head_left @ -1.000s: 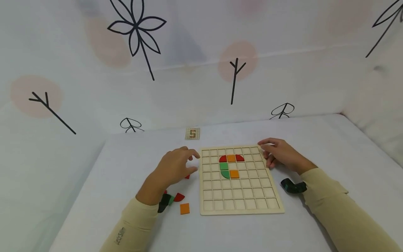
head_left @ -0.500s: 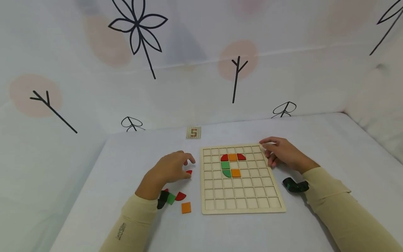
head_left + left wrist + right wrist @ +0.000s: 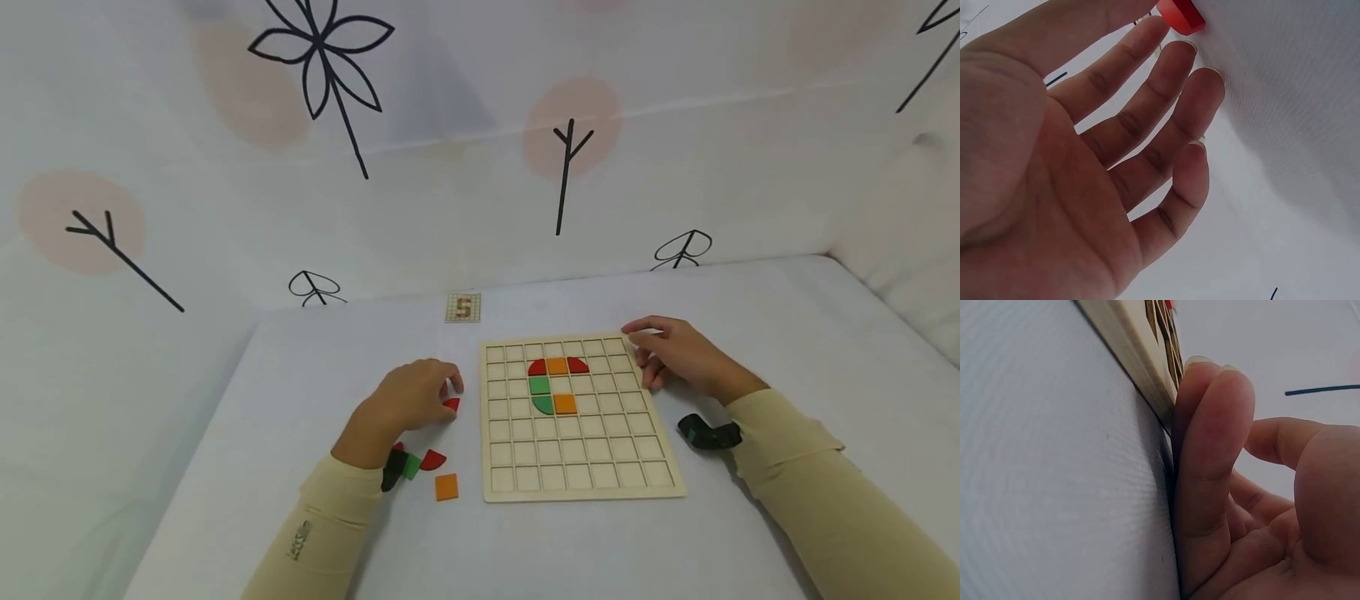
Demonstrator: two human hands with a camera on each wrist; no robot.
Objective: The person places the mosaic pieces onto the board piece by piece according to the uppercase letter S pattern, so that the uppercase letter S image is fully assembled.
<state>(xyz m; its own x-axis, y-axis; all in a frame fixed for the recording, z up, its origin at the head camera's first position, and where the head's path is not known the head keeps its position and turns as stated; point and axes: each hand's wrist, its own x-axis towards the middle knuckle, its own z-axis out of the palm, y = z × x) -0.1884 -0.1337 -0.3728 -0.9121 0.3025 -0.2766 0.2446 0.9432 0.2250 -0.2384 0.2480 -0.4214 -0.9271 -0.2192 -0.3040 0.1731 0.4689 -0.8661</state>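
Observation:
In the head view my left hand [image 3: 408,396] is low over the cloth, left of the wooden grid board [image 3: 585,475]. Its thumb and index finger pinch a red quarter-circle tile [image 3: 1182,15]; the other fingers are bent loosely. At the board's far right corner my right hand [image 3: 678,354] rests with relaxed fingers against the edge, its fingertips close to the board's side [image 3: 1141,362] in the right wrist view. Set into the grid are red quarter circles [image 3: 577,365], orange squares [image 3: 566,404], a green square [image 3: 539,385] and a green quarter circle [image 3: 543,405].
By the left wrist lie a red quarter-circle tile [image 3: 432,460], a green tile [image 3: 412,467] and an orange square tile [image 3: 446,487]. A small pattern card [image 3: 463,307] lies behind the board. Dark wrist devices show at the left wrist [image 3: 392,470] and right wrist [image 3: 708,433].
My left hand has drawn back leftward and down from the board's left edge to the red tile. My right hand stays by the corner. The view has tilted slightly downward.

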